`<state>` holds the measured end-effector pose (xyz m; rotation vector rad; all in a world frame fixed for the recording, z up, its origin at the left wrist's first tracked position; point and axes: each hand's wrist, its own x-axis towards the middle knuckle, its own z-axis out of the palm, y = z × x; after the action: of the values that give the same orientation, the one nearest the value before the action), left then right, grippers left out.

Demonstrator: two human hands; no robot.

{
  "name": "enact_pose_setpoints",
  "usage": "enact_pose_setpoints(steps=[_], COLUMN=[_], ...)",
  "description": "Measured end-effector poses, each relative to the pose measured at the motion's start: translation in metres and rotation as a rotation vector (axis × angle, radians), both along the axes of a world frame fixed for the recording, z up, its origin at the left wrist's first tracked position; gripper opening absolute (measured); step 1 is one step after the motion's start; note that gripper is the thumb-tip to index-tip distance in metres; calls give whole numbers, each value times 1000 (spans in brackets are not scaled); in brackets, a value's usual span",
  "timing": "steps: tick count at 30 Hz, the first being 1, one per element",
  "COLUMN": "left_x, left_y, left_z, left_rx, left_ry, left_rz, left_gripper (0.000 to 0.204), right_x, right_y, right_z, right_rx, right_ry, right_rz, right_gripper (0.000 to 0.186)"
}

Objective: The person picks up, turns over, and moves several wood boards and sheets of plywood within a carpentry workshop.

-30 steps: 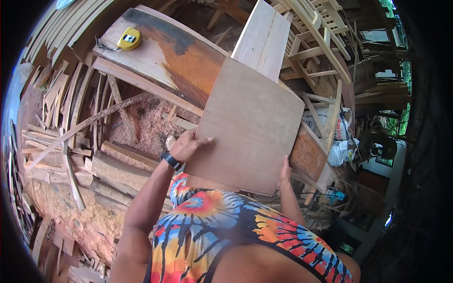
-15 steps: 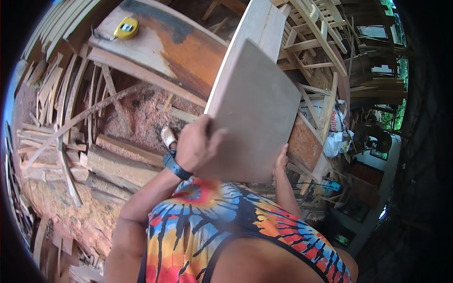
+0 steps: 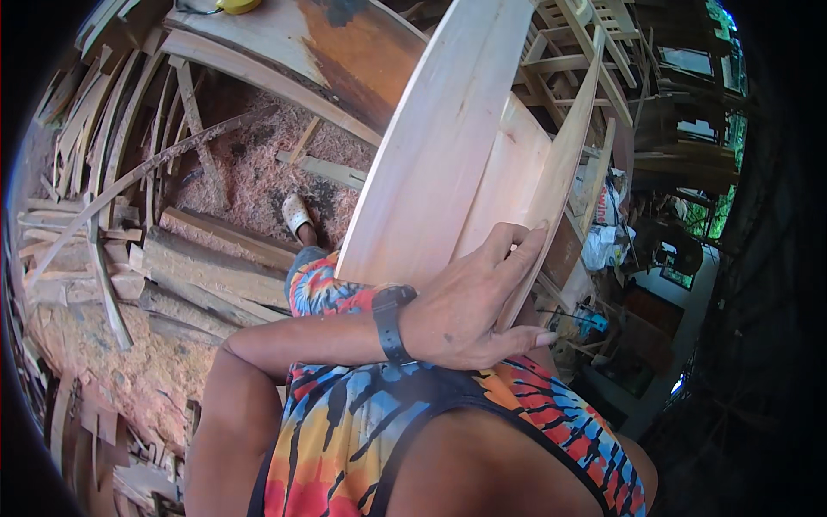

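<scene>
My left hand [image 3: 457,310] reaches across my body and grips the thin plywood sheet [image 3: 568,155], now turned almost edge-on, its fingertips at the edge and its thumb lower down. Left of the sheet stands a pale wooden board [image 3: 431,164] with a long seam, and another pale wooden face [image 3: 508,172] shows between them. My right hand is hidden behind my left hand and the sheet; only a little skin shows there. My left wrist has a dark watch on it.
A stained slab [image 3: 353,52] with a yellow tape measure [image 3: 241,5] lies ahead. Split planks [image 3: 189,276] fill the left, above shavings near my shod foot [image 3: 297,215]. Wooden frames [image 3: 586,43], white sacks [image 3: 603,241] and a blue tool [image 3: 590,320] are on the right.
The plywood sheet has swung from lying face-up to nearly edge-on at the right, uncovering the pale board. My left hand has moved right across my body; my right hand has become hidden.
</scene>
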<state>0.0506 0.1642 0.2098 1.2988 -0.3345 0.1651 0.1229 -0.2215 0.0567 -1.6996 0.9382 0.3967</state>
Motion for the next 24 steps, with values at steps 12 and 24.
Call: enact_pose_setpoints(steps=[12,24], left_x=[-3,24], left_y=[-12,-9], left_z=[-2,-80], left_rx=[-172,725], left_ry=[228,137], left_rz=[-229,581], left_gripper=[85,66], right_x=[6,-39], right_y=[-8,-131], right_z=[-3,11], right_rx=[138,82], right_ry=[-46,-130], right_rz=[5,-339], right_gripper=[83,76])
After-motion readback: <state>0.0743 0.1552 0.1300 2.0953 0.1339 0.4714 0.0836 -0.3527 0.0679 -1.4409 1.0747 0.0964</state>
